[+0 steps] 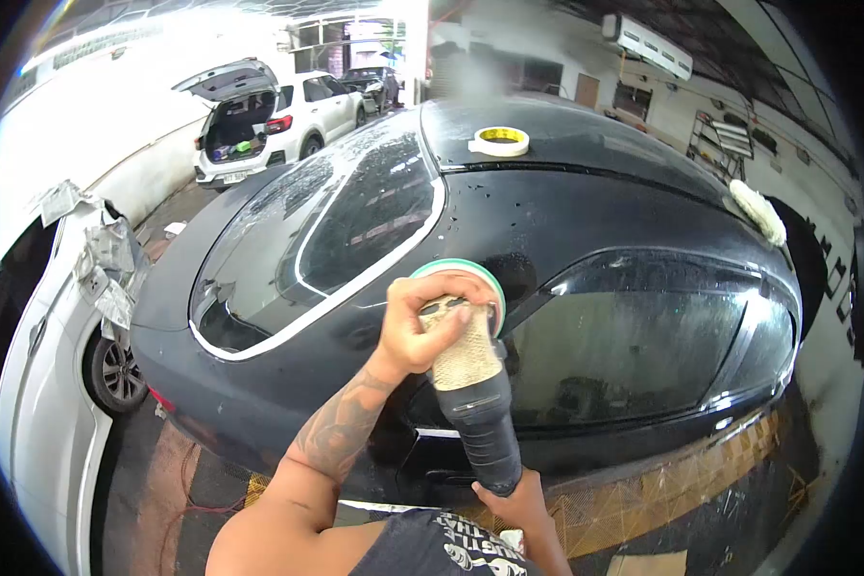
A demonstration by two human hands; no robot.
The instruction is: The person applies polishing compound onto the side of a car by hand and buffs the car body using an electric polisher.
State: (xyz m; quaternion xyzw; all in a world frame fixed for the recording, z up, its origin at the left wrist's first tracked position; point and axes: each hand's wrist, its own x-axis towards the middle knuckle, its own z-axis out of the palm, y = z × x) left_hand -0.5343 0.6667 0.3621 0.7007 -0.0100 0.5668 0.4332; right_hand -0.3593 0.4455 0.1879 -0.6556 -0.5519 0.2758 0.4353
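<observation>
Plainly, the left hand [420, 331] has its fingers around the head of the polisher [475, 408], green-edged pad [471, 264] just beyond them over the black car [595, 211], while the right hand [520, 497] holds the rear end.

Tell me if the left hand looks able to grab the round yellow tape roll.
Probably not: the left hand grips the black, tan-covered power tool, though nothing else visibly blocks the tape roll.

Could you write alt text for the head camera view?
A person's left hand and right hand hold a power polisher over a dark car. A tape roll rests on the roof. Beyond, a white car has its tailgate raised.
</observation>
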